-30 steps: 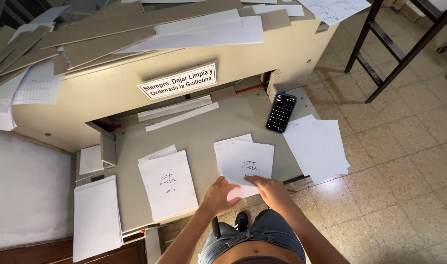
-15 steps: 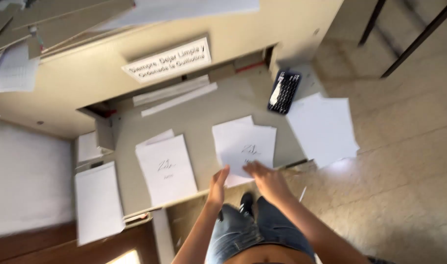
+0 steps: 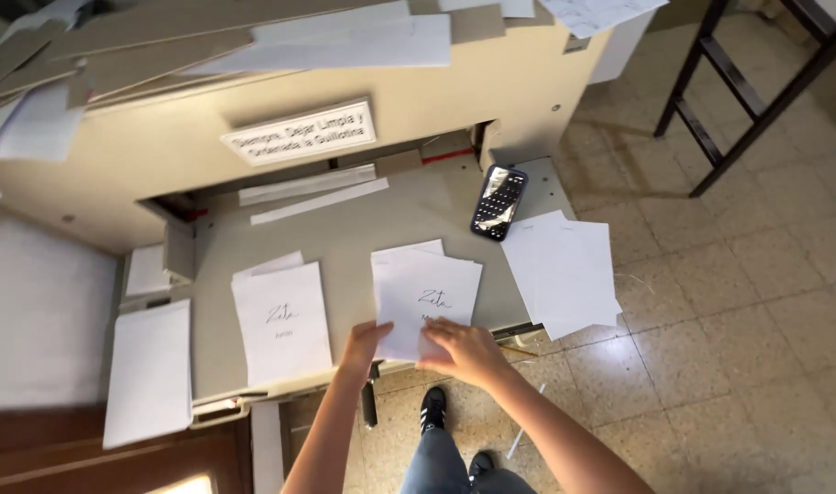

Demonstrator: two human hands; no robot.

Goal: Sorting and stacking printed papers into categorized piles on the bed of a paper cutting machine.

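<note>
Head view, looking down on the bed of a paper-cutting machine (image 3: 345, 229). A middle stack of printed white sheets (image 3: 424, 297) lies on the grey bed near its front edge. The left hand (image 3: 363, 343) pinches the stack's lower left corner, fingers closed on the paper. The right hand (image 3: 463, 350) rests flat on the lower right part, fingers spread, pressing down rather than gripping. A second printed stack (image 3: 282, 320) lies just beside it to the left, apart from it. A blank stack (image 3: 564, 270) to the right overhangs the bed's right and front edges. A black phone (image 3: 498, 201) lies behind, near the machine's throat. Bare bed shows between the stacks and behind the middle one; tiled floor (image 3: 738, 302) lies beyond the right edge.
</note>
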